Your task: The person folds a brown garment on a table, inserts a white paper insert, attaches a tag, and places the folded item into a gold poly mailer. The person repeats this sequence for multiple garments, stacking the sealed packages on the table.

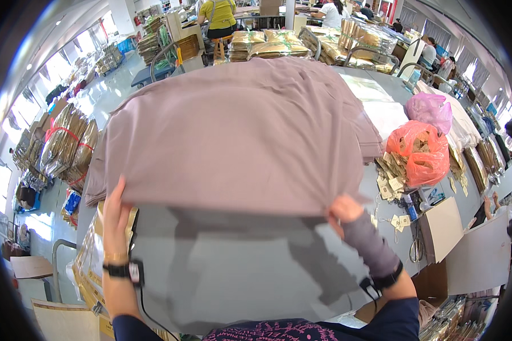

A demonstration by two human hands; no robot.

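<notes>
A large dusty-mauve fabric piece [234, 140] spreads over a stack of like-coloured cloth, its near edge lifted off the grey table [239, 273] and casting a shadow there. At the near right corner my right hand [343, 213], blurred, grips the fabric between thumb and fingers. My left hand [118, 213] is at the near left corner, fingers extended along the edge; whether they pinch the cloth is hard to see. Both wrists wear black straps with small devices, and a mauve sleeve covers my right wrist.
Right of the cloth lie an orange plastic bag [424, 153], a pink bag [429, 111], loose paper tags [392, 179], scissors [417, 248] and cardboard sheets [443, 230]. Clear plastic packaging [91, 255] is at the left edge. Bundled packages [66, 145] stand farther left. People work beyond the table.
</notes>
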